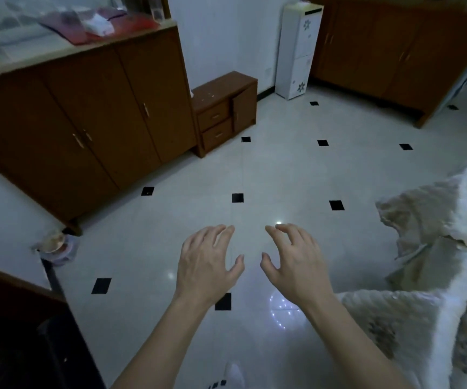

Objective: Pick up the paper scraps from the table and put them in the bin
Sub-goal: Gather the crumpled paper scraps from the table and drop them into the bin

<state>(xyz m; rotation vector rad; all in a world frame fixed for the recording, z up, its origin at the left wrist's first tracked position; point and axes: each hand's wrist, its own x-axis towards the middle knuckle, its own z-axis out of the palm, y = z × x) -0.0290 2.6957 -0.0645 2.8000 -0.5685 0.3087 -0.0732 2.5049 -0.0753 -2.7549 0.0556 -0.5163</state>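
My left hand (207,262) and my right hand (294,262) are stretched out side by side over the white tiled floor, palms down, fingers loosely spread and slightly bent. Neither holds anything. A small round bin (58,247) with light-coloured contents stands on the floor at the left, beside the foot of the long brown cabinet. No paper scraps are visible. A dark table edge (16,318) shows at the lower left; its top is out of view.
A long brown cabinet (86,122) runs along the left, a low drawer unit (223,113) beyond it. A white water dispenser (296,51) stands at the back wall. A fabric-covered sofa (437,262) fills the right. Another brown cabinet (395,51) sits at the back right.
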